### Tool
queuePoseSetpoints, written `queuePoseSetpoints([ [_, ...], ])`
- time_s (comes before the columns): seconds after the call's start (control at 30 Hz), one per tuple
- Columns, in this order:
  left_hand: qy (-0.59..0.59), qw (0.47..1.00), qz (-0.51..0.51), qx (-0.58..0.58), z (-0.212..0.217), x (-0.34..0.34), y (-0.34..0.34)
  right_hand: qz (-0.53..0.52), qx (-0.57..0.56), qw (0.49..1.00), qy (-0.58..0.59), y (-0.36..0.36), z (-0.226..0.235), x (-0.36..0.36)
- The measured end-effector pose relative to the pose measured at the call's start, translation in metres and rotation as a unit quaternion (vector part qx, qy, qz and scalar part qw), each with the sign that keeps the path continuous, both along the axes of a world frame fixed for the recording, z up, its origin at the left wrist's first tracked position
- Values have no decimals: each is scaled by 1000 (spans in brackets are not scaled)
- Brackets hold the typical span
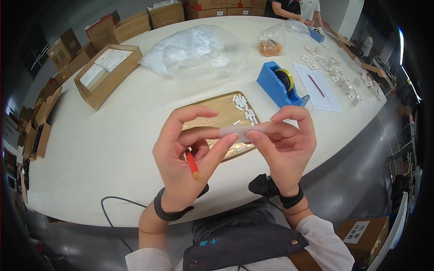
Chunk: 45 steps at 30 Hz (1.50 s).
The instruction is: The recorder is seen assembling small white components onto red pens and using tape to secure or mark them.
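A broad white table fills a workroom edged with cardboard cartons, bearing one large clear plastic bag, one open box of white pieces, one gold tray and two blue tape dispensers. Partly blocking the tray, the left hand and right hand pinch one translucent strip between thumbs and fingers, the left also gripping one red pencil-shaped stick; over ten small white cylinders dot the tray.

My left hand and right hand are raised level, both pinching, the thumb tips near each other. My index fingers arch above the thumbs. My left forearm and right forearm slant inward.
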<state>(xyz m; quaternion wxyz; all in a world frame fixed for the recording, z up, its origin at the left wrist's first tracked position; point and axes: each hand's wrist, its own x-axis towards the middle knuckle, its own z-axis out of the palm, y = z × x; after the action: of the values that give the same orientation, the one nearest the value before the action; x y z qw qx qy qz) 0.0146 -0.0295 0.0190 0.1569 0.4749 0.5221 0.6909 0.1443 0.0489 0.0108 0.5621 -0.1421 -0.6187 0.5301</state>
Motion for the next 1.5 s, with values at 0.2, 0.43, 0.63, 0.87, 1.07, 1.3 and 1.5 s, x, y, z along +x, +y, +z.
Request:
queuePoseSetpoints([
  [0.2,18,1000,-1,-24,0,-3,0,-4,-15,1000,-19,0,0,1],
  [0.43,32,999,5,-37,2,-3,0,7,-22,999,-32,1,2,2],
  [0.63,30,999,4,-35,4,-4,-1,-9,-22,1000,-9,4,0,-1],
  [0.87,37,998,10,-46,6,-4,0,-3,-23,1000,-16,5,0,2],
  [1.07,30,998,9,-53,6,-4,-1,1,-24,1000,-16,5,1,2],
  [1.3,152,981,13,-118,12,-16,-1,-35,45,998,-41,9,0,1],
  [1.5,241,968,19,-65,8,-21,2,-10,154,984,-87,16,-2,0],
])
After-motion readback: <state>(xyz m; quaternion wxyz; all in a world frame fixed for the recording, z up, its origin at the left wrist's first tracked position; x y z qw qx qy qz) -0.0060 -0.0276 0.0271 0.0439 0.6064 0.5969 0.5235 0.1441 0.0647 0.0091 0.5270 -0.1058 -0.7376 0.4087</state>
